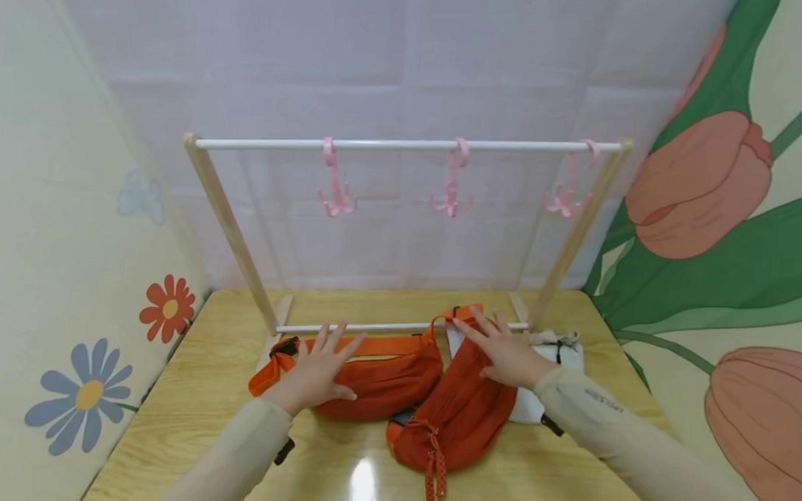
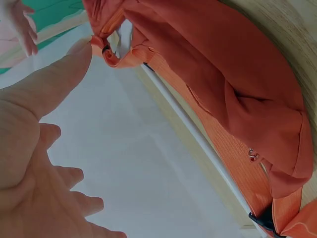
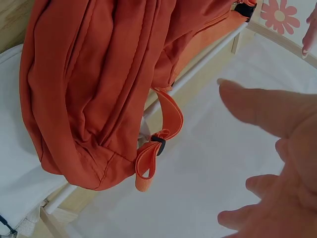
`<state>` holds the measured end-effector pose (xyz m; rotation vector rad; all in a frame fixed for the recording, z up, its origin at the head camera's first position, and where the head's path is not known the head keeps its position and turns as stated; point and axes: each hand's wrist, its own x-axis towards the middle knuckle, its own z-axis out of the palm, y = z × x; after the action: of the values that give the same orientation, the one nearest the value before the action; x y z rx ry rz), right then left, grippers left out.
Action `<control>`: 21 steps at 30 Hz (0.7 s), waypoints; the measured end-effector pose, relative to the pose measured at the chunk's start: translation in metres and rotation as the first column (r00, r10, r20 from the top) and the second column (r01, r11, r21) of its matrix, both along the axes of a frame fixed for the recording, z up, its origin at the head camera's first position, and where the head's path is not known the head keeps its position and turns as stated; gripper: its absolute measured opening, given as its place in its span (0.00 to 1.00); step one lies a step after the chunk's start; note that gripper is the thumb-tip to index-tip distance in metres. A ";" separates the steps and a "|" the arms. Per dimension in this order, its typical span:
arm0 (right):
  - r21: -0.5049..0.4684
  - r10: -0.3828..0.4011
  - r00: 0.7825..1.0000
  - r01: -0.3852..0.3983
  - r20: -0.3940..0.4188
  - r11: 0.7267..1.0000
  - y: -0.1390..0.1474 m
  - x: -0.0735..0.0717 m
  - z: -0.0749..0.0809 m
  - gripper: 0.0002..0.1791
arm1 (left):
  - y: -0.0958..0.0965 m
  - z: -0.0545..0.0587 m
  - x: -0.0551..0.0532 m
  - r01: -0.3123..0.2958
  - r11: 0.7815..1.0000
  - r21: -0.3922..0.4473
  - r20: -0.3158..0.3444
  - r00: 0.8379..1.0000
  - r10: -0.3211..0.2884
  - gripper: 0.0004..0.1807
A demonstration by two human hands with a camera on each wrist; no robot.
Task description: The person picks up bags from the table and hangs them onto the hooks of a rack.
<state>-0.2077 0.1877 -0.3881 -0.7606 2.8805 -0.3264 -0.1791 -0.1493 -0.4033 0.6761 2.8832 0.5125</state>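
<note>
Two rust-orange waist bags lie side by side on the table. My left hand (image 1: 313,374), fingers spread, is over the left waist bag (image 1: 386,390), which has an orange strap and a black buckle (image 2: 265,218). Over the upper part of the right waist bag (image 1: 458,415) is my right hand (image 1: 508,355), its fingers also spread. Braided zipper pulls (image 1: 436,458) hang from that bag's near end. In both wrist views the hands appear apart from the fabric, with nothing held. A white bag (image 1: 573,357) lies partly hidden under the right waist bag.
Behind the bags stands a rack with wooden posts (image 1: 232,230), a white top rail (image 1: 398,145) and a low white rail (image 1: 372,327). Three pink claw hooks hang from the top rail, one near the middle (image 1: 452,197). A white sheet (image 1: 394,66) hangs behind.
</note>
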 end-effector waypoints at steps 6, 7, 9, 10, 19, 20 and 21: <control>0.024 0.025 0.998 -0.024 -0.049 0.999 -0.001 0.001 -0.002 0.54 | 0.004 0.001 0.001 0.007 1.000 0.019 0.039 0.999 -0.008 0.53; 0.027 0.026 0.998 -0.025 -0.053 0.999 -0.001 0.001 -0.002 0.54 | 0.004 0.000 0.001 0.009 1.000 0.017 0.040 0.999 -0.009 0.53; 0.030 0.029 0.998 -0.027 -0.058 0.999 -0.001 0.001 -0.002 0.54 | 0.004 -0.001 0.001 0.009 1.000 0.019 0.047 0.999 -0.010 0.53; 0.031 0.027 0.998 -0.025 -0.057 0.999 -0.001 0.001 -0.002 0.53 | 0.004 -0.002 0.001 0.009 1.000 0.023 0.052 0.999 -0.010 0.53; 0.038 0.037 0.997 -0.034 -0.074 0.999 0.002 0.002 -0.004 0.50 | 0.006 -0.010 -0.001 -0.004 0.998 0.062 0.049 0.999 0.001 0.53; 0.036 0.033 0.997 -0.031 -0.070 0.999 0.002 0.002 -0.004 0.50 | 0.007 -0.012 -0.001 -0.004 0.998 0.067 0.052 0.999 0.000 0.53; 0.033 0.029 0.997 -0.026 -0.067 0.999 0.002 0.002 -0.004 0.50 | 0.008 -0.013 -0.001 -0.002 0.998 0.070 0.052 0.999 -0.002 0.53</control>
<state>-0.2056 0.1898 -0.3921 -0.8203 2.9274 -0.2555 -0.1797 -0.1415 -0.4158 0.6628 2.8284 0.6249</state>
